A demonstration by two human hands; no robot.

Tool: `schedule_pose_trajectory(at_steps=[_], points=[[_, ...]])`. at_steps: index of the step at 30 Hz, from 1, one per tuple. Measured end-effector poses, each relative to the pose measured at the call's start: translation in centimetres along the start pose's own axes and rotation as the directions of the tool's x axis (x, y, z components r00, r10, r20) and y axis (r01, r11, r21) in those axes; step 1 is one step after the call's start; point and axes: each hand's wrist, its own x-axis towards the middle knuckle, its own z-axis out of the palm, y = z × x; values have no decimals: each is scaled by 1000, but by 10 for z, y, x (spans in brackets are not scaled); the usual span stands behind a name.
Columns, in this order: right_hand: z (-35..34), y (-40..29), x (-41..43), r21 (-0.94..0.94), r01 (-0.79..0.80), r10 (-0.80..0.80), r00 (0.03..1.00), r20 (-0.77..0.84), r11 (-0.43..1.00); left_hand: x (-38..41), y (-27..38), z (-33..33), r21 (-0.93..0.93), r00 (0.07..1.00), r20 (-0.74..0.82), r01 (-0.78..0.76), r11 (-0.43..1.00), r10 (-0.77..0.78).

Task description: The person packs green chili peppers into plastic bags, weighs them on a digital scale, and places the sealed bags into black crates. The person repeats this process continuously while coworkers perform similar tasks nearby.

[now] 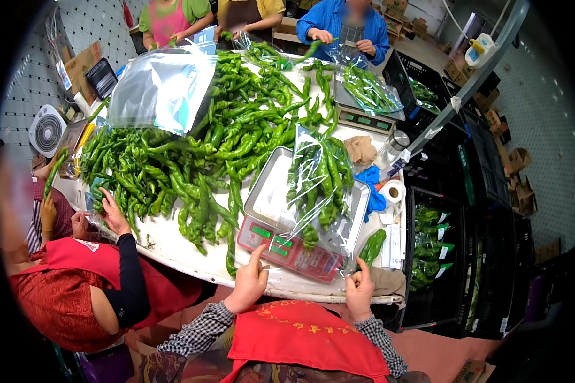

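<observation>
A clear plastic bag of long green peppers (323,182) lies on the metal pan (268,191) of a red digital scale (290,251). My left hand (250,277) pinches the bag's near left corner between thumb and index finger, just in front of the scale. At the bag's near right corner, my right hand (360,287) pinches the plastic. A single green pepper (373,246) rests on the table right of the scale. Beyond and to the left spreads a large heap of green peppers (239,134), with a stack of clear bags (160,91) on top.
A co-worker in a red apron (139,287) handles a bag at my left; others stand across the table. A second scale (364,119), a glass jar (393,148), blue gloves (373,191) and a tape roll (393,192) are at the right. Black crates (436,306) with bagged peppers stand beyond the right edge.
</observation>
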Motion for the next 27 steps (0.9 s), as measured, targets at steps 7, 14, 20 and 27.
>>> schedule_pose_trajectory(at_steps=[7, 14, 20, 27], points=[[-16, -16, -21, -132, -43, 47, 999, 26, 990, -8, -13, 16, 202, 984, -64, -151, 968, 167], [29, -65, -9, 96, 341, -348, 836, 423, 935, 47, 26, 13, 463, 806, -103, -479, 746, 582], [67, -100, 27, -335, 510, -485, 859, 163, 792, 57, 58, -1, 313, 711, -106, -639, 702, 695], [90, -89, 79, -489, 382, -293, 923, 251, 784, 61, 71, 6, 219, 690, -113, -685, 695, 715]])
